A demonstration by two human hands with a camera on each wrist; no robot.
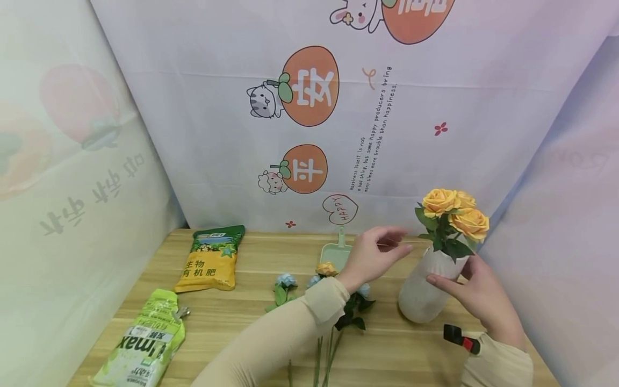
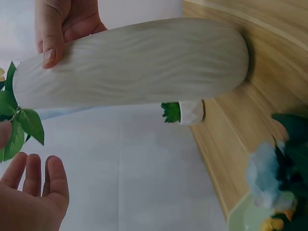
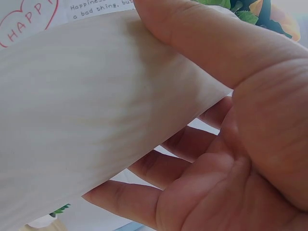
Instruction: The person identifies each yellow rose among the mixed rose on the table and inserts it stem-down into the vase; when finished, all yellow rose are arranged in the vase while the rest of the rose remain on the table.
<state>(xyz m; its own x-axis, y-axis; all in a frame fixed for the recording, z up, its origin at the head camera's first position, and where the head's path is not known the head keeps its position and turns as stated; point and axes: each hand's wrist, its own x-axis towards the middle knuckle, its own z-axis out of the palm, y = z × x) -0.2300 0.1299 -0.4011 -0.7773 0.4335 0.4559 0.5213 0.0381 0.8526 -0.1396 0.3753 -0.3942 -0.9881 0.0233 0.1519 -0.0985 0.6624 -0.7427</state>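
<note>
A white vase [image 1: 423, 287] stands on the wooden table at the right, holding several yellow roses [image 1: 454, 212] with green leaves. My right hand [image 1: 486, 295] grips the vase near its neck, the thumb across the front; the right wrist view shows the fingers round the far side of the vase [image 3: 96, 110]. To the left of the roses, my left hand [image 1: 369, 255] is in the air with loosely bent fingers and nothing in them. In the left wrist view, that hand [image 2: 33, 192] is just beside the leaves [image 2: 29, 127] at the vase mouth.
Blue flowers [image 1: 285, 280] and an orange one [image 1: 326, 269] lie mid-table, partly behind my left arm. A pale green tray-like thing [image 1: 333, 255] is behind them. A yellow-green bag [image 1: 208, 263] and lime bag [image 1: 145, 344] lie left. A small potted plant [image 2: 191, 112] stands behind the vase.
</note>
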